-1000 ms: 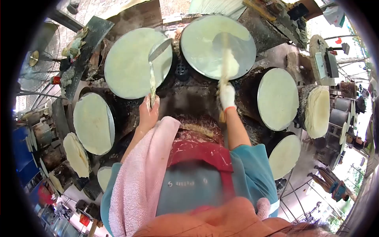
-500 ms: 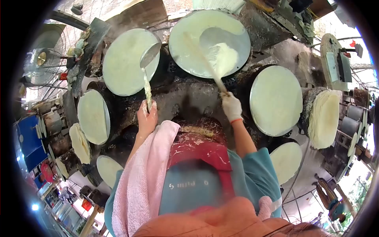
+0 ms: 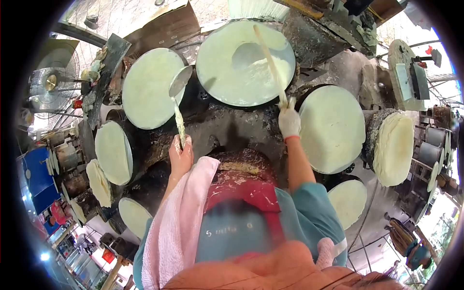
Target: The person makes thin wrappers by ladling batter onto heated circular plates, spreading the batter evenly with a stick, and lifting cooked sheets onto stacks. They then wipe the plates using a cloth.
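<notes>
My left hand (image 3: pixel 181 157) is closed around the batter-caked handle of a metal ladle (image 3: pixel 180 82). The ladle's bowl hangs at the right edge of the left round griddle (image 3: pixel 150 92), which is coated with pale batter. In a white glove, my right hand (image 3: pixel 290 123) grips a long wooden batter spreader (image 3: pixel 271 60) at its near end. The spreader reaches over the right side of the middle griddle (image 3: pixel 212 92). Pale batter (image 3: pixel 265 72) lies there in an uneven layer, beside a thinner greyish patch.
A coated griddle (image 3: pixel 333 130) stands close right of my gloved hand. Beyond it is a stack of thin round sheets (image 3: pixel 394 150). Another griddle (image 3: pixel 113 150) and sheet stack (image 3: pixel 99 181) stand at left. A fan (image 3: pixel 50 82) is far left; a pink towel (image 3: pixel 181 222) hangs over my left arm.
The spreader has swung round so its far end points farther away, up over the back of the middle griddle. The thick batter heap has been spread thinner. The ladle stays in my left hand.
</notes>
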Available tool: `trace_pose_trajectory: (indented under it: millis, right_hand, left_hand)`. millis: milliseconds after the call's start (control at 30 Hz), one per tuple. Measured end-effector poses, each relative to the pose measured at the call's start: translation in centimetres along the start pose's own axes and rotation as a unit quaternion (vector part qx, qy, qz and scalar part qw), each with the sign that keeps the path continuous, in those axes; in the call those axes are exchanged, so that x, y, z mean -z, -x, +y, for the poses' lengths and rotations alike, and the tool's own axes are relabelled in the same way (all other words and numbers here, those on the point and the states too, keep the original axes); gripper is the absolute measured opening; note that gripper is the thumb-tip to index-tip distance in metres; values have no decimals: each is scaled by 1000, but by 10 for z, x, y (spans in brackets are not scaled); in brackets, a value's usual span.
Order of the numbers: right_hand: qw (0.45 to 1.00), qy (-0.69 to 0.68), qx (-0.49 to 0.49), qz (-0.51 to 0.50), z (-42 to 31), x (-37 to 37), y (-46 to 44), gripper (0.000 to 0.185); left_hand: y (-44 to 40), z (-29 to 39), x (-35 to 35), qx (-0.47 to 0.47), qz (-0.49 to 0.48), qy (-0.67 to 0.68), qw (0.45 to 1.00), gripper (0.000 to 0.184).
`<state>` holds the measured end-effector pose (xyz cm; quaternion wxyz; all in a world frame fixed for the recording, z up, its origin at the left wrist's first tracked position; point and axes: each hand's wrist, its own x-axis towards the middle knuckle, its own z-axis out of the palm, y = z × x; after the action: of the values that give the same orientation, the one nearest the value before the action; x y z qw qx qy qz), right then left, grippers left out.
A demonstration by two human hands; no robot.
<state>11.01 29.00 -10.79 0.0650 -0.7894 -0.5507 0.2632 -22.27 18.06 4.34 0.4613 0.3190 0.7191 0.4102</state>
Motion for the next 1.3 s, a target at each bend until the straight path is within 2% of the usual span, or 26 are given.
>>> trace_pose_trajectory:
  millis: [67, 100, 133, 200, 300, 400, 467, 500, 533, 567, 600, 633, 667, 733, 867, 900, 1000, 1033, 1133, 1200, 1233, 1300]
  right_hand:
    - [999, 34, 34, 18, 3, -2, -66, 64]
    - [998, 50, 37, 18, -3, 5, -97, 64]
    - [998, 64, 12, -4, -28, 36, -115, 64]
    - [994, 106, 23, 19, -53, 63, -162, 62]
    - [992, 106, 50, 53, -84, 80, -205, 48]
    - [983, -67, 155, 78, -116, 96, -145, 47]
    - [905, -197, 329, 186, -88, 56, -115, 49]
    - [880, -370, 279, 105, -70, 38, -95, 52]
    - [821, -527, 217, 18, -49, 20, -78, 56]
    - [823, -529, 189, 90, -22, -1, -70, 50]
    - [836, -535, 103, 67, -8, 1, -49, 44]
    - [840, -541, 16, 43, 5, 3, -28, 39]
    - [831, -537, -124, -76, 6, 19, 0, 33]
    - [805, -552, -153, -154, 1, 15, 29, 23]
    - [833, -550, -38, -57, 21, 21, 17, 21]
    - [812, -571, -101, -62, 12, 42, 25, 21]
    - [837, -503, -150, -155, 9, 34, 26, 25]
    - [840, -512, -88, -156, 8, 25, 27, 26]
    - [844, -494, -74, -195, 3, 29, 32, 26]
    - [865, -479, -64, -131, 4, 57, 24, 26]
    - [847, -514, -51, -122, 15, 53, 9, 24]
    - [867, -460, -100, -162, 17, 51, -2, 23]
  left_hand:
    - [2, -10, 2, 1, 11, 16, 1000, 9]
    - [9, -1, 0, 34, 20, 31, 999, 8]
    - [16, 4, 0, 40, 30, 33, 998, 9]
    - [24, -5, 7, 38, 44, 1, 998, 10]
    - [28, -36, 19, 14, 77, -48, 996, 6]
    - [31, -30, 18, 36, 75, 3, 997, 6]
    - [26, -27, 17, 25, 73, 17, 997, 6]
    - [23, -21, 15, 25, 69, 27, 997, 6]
    - [21, -14, 13, 26, 64, 36, 997, 6]
    - [21, -2, 8, 51, 57, 74, 994, 5]
    - [17, 0, 6, 40, 47, 76, 995, 4]
    - [14, 2, 3, 38, 43, 79, 995, 4]
    - [10, 3, 0, 35, 39, 83, 995, 4]
    - [2, 6, -3, 24, 11, 85, 996, 4]
    - [-9, 22, -12, 33, -9, 108, 994, 6]
    - [-11, 24, -12, 17, -20, 91, 996, 8]
    - [-17, 30, -13, -15, -43, 61, 997, 12]
    - [-18, 31, -14, -21, -47, 55, 997, 14]
    - [-23, 31, -18, -27, -42, 45, 998, 17]
    - [-24, 30, -18, -26, -48, 42, 998, 18]
    - [-24, 29, -19, -25, -49, 40, 998, 19]
    - [-22, 26, -21, -16, -39, 25, 999, 18]
